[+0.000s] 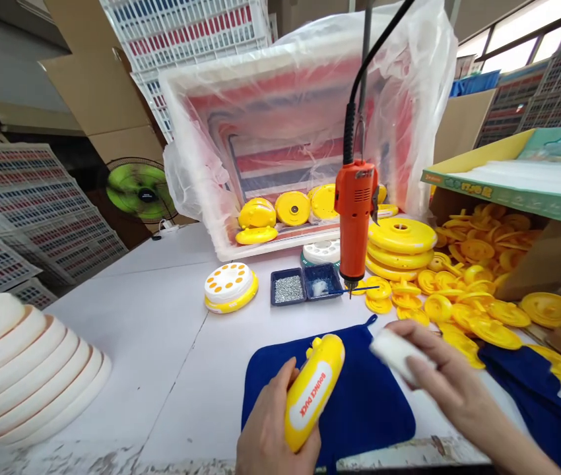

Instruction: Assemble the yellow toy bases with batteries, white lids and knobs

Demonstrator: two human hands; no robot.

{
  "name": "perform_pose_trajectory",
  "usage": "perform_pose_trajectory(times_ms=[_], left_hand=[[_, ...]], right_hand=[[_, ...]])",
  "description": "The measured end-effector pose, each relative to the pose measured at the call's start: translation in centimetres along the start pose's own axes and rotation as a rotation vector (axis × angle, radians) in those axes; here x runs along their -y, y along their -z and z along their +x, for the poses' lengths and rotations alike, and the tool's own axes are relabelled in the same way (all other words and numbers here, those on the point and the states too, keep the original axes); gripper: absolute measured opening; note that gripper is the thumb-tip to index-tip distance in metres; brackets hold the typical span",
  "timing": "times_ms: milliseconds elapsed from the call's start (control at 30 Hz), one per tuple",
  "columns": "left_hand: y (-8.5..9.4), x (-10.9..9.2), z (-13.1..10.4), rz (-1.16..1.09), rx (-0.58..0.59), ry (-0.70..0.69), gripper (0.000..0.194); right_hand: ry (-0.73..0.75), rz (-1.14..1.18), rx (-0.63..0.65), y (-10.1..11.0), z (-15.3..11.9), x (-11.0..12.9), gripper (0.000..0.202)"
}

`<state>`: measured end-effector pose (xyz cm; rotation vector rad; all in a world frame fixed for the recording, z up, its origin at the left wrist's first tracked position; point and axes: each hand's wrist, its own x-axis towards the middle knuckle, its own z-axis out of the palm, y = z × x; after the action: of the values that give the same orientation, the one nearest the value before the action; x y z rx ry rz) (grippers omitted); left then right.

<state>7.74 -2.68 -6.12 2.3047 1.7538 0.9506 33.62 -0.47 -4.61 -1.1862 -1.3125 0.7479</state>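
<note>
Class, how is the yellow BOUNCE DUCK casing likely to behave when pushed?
The yellow BOUNCE DUCK casing is probably stiff: no dent shows under the left hand. Its smooth, shiny surface may be slippery. Stood on its rounded rim, it might roll, though the small knob could interrupt that.

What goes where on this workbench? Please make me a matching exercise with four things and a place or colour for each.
Things:
1. Orange power tool
2. Yellow piece with red lettering
3. Fan
4. White piece

Places or colours:
A. Held in the right hand
B. Bright green
C. Hanging upright over the table
D. Held in the left hand

Right pairs: 1-C, 2-D, 3-B, 4-A
</note>
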Motion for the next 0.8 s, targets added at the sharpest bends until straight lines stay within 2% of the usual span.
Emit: perform_pose_trajectory(times_ms=[33, 100, 167, 267, 367, 400, 500, 533, 633, 667, 767, 800], left_hand=[[-0.3, -0.2, 0.0, -0.007, -0.024, 0.017, 0.055], [-0.8, -0.5, -0.1, -0.020, -0.061, 0.017, 0.055], [-1.3, -0.8, -0.2, -0.022, -0.073, -0.007, 0.055], [-1.9, -1.5, -0.4, -0.006, -0.140, 0.029, 0.053], [-2.4, -2.2, -0.6, 0.009, -0.176, 0.118, 0.056], [-2.6, -2.4, -0.6, 0.008, -0.174, 0.127, 0.058], [-2.8, -2.6, -0.7, -0.001, -0.175, 0.128, 0.063], [-2.8, -2.6, -0.7, 0.001, -0.175, 0.130, 0.065], [-2.7, -2.5, -0.8, 0.015, -0.147, 0.153, 0.071], [-2.7, -2.5, -0.9, 0.012, -0.137, 0.153, 0.071], [-2.7, -2.1, -1.3, -0.026, -0.110, 0.146, 0.069], [-2.8, -1.9, -1.5, -0.040, -0.100, 0.143, 0.071]], right_hand=[[0.068, -0.037, 0.156, -2.0, -0.7, 1.3, 0.018], [0.213, -0.073, 0.357, -5.0, -1.8, 3.1, 0.014], [0.326, -0.151, 0.450, -6.7, -2.5, 3.5, 0.023], [0.405, -0.289, 0.404, -7.6, -2.8, 2.8, 0.028], [0.328, -0.356, 0.281, -7.5, -2.9, 2.3, 0.015], [0.349, -0.377, 0.275, -7.5, -3.0, 2.2, 0.013], [0.536, -0.449, 0.343, -7.3, -3.1, 2.3, 0.013], [0.541, -0.458, 0.336, -7.2, -3.1, 2.3, 0.013], [0.354, -0.436, 0.195, -6.8, -2.9, 2.0, 0.010], [0.335, -0.427, 0.187, -6.6, -2.9, 2.0, 0.009], [0.461, -0.447, 0.315, -6.3, -2.6, 1.9, 0.011], [0.453, -0.460, 0.329, -6.1, -2.4, 1.9, 0.011]])
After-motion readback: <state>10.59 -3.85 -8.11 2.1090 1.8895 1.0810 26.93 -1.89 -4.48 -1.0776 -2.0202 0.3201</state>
